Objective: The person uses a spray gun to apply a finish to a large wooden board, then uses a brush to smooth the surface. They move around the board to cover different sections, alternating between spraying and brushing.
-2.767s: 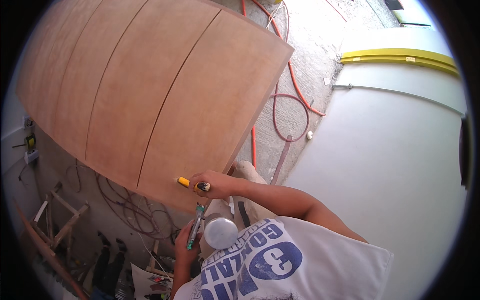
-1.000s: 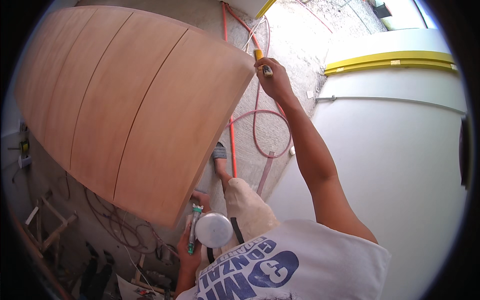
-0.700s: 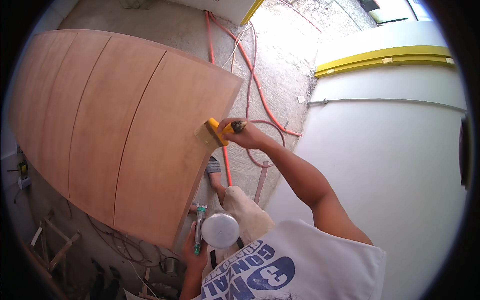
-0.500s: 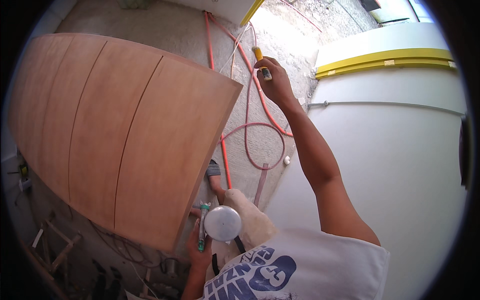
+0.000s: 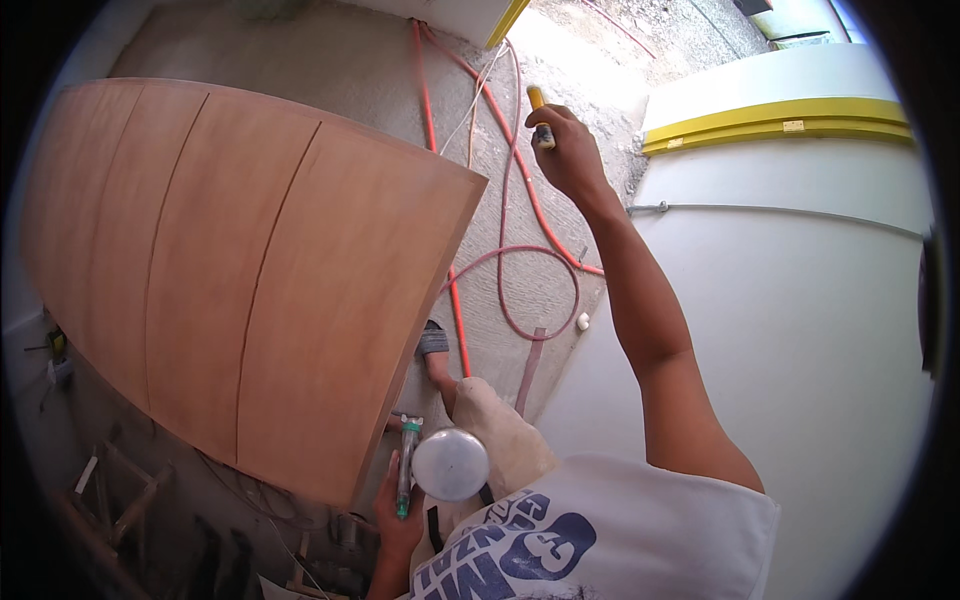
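My left hand (image 5: 400, 525), low beside the panel's near corner, is wrapped round a spray gun (image 5: 405, 470) with green fittings. The gun's round metal cup (image 5: 450, 465) faces up next to the hand. Stretched out ahead over the floor, my right hand (image 5: 570, 155) is closed round a short yellow cylinder (image 5: 536, 98) with a dark and pale lower end; its kind is unclear. To the left lies a large reddish-brown wooden panel (image 5: 310, 290) with dark grooves across it. The right hand is apart from the panel's edge.
An orange hose (image 5: 528, 205) and a looped dark red hose (image 5: 505, 290) lie on the concrete floor (image 5: 490, 320). A white surface with a yellow strip (image 5: 780, 130) stands at right. Dim wooden frames (image 5: 125, 500) are at lower left.
My right hand has shifted slightly right, and the yellow cylinder has turned a little in it. The view has shifted slightly; my left hand keeps its grip on the spray gun.
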{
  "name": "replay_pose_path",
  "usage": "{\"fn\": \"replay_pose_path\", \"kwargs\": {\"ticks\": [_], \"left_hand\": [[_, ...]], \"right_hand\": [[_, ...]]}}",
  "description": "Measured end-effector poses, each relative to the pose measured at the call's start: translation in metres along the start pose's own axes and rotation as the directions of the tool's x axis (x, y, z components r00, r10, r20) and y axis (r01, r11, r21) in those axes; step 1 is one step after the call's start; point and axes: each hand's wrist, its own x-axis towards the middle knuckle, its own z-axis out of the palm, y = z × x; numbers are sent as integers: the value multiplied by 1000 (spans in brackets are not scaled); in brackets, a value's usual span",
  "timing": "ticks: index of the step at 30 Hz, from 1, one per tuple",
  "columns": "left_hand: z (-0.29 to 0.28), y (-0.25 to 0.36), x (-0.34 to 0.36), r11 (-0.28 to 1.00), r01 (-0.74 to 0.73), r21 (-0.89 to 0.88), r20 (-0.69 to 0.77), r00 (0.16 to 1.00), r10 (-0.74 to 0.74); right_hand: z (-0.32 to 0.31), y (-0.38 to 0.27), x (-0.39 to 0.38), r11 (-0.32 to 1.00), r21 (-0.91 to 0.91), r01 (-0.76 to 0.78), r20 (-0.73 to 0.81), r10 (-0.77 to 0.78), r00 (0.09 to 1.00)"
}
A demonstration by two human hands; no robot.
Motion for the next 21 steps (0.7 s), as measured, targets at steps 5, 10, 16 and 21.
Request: {"fn": "replay_pose_path", "kwargs": {"ticks": [5, 10, 16, 21], "left_hand": [[-42, 41, -12, 982, 71, 175, 4, 997, -72], [-78, 57, -1, 988, 31, 152, -10, 1000, -30], [-75, 68, 35, 999, 10, 38, 43, 999, -12], [-71, 29, 37, 999, 15, -34, 4, 1000, -15]], "right_hand": [[-17, -38, -40, 819, 518, -246, 267, 119, 956], [-8, -73, -93, 699, 652, -293, 421, -13, 907], [58, -133, -143, 625, 668, -403, 707, -366, 605], [74, -76, -24, 833, 526, -171, 435, -90, 896]]}}
